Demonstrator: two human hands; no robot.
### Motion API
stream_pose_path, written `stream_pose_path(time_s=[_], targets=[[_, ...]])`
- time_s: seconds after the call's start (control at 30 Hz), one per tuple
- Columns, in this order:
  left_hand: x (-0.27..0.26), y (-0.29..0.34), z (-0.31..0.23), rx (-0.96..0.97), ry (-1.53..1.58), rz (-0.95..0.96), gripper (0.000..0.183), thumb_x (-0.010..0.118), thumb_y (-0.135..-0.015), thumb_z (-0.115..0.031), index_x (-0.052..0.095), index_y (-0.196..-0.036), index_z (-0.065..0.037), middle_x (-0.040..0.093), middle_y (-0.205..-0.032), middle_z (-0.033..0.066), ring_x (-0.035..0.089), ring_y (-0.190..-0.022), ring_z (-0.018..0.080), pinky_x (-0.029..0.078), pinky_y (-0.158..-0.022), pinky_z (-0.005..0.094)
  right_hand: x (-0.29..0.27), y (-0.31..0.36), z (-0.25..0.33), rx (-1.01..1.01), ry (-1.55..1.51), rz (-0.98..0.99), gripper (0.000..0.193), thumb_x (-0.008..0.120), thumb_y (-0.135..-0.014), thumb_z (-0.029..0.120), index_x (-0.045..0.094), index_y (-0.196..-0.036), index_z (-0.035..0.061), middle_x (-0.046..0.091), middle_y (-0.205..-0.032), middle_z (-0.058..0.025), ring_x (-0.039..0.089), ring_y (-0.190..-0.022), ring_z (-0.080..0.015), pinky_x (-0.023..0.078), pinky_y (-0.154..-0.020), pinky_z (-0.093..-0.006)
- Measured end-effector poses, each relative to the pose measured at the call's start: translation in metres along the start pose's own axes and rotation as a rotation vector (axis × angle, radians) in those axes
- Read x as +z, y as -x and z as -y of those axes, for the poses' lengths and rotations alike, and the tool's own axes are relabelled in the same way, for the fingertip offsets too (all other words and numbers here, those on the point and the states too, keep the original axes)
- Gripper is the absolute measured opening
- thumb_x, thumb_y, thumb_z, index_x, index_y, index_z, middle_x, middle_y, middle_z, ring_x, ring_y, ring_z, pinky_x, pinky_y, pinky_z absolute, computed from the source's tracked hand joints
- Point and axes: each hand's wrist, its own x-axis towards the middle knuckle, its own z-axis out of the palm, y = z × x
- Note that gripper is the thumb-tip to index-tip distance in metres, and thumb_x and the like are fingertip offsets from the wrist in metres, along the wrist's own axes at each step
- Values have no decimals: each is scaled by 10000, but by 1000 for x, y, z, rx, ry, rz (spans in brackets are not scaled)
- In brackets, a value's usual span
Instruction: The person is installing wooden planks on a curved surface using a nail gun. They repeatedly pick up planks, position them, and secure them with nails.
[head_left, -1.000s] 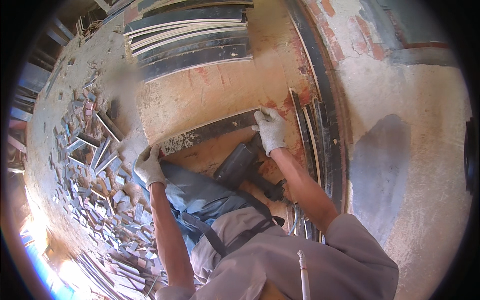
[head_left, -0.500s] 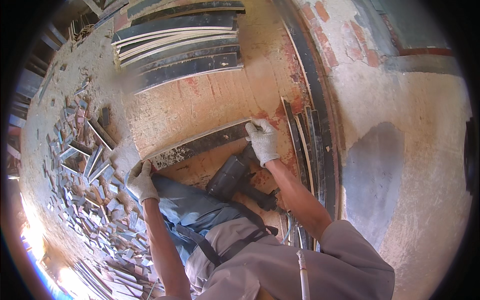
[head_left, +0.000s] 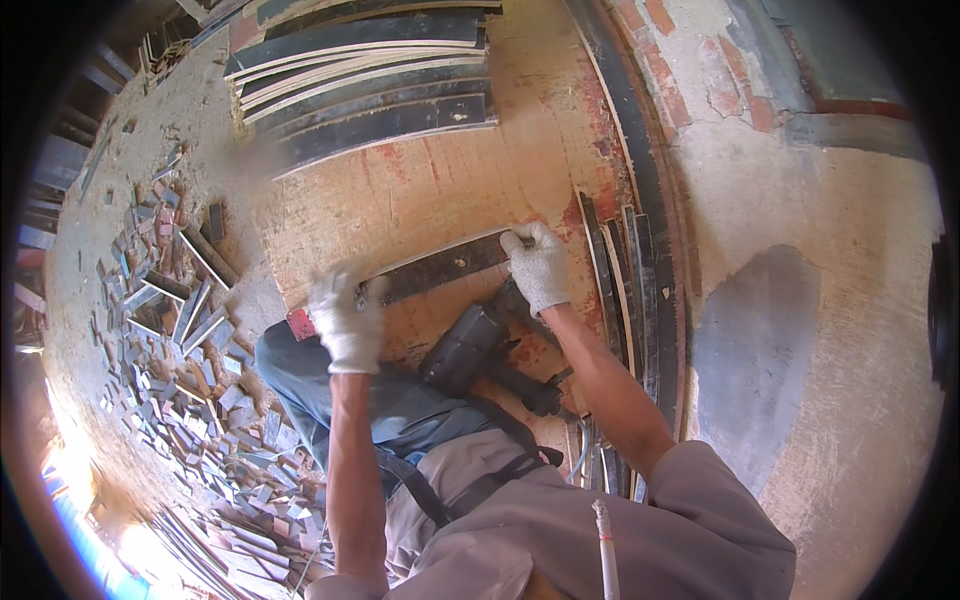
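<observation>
A long, narrow dark plywood strip [head_left: 430, 275], with a pale edge and a red left end, lies across the wooden work surface in front of me. My right hand [head_left: 538, 268], in a pale knitted glove, is closed round the strip's right end. My gloved left hand [head_left: 345, 318] is over the strip's left part, near the red end. Motion smears its fingers, so their grip is unclear. Below the strip, between my arms, a black nail gun [head_left: 465, 345] rests beside my leg; a thin hose shows near its lower end.
Dark plywood strips [head_left: 375, 110] are stacked at the far side of the work surface [head_left: 400, 210]. More narrow strips [head_left: 640, 290] lie lengthwise on the right, beside a worn plaster wall [head_left: 850, 300]. Many small wood offcuts [head_left: 190, 370] litter the floor at left.
My left hand has moved right from the strip's left end onto the strip. My right hand stays at the right end, and the view has shifted slightly.
</observation>
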Motion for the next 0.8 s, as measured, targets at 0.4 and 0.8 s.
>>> stream_pose_path(time_s=[0.4, 0.8], targets=[[32, -12, -49, -93, 81, 93, 183, 812, -755, -265, 739, -855, -131, 710, -857, 63, 639, -930, 311, 399, -1044, 470, -4, 3, 21, -72, 295, 11, 188, 781, -849, 176, 700, -880, 9, 727, -771, -150, 708, -705, -248, 533, -661, -371], [33, -19, -59, -187, 85, 111, 134, 815, -736, -252, 744, -790, -152, 709, -799, 67, 628, -890, 298, 413, -992, 437, -20, 16, 30, -176, 257, 43, 280, 744, -888, 208, 674, -1068, 5, 726, -914, -195, 714, -823, -309, 549, -719, -391]])
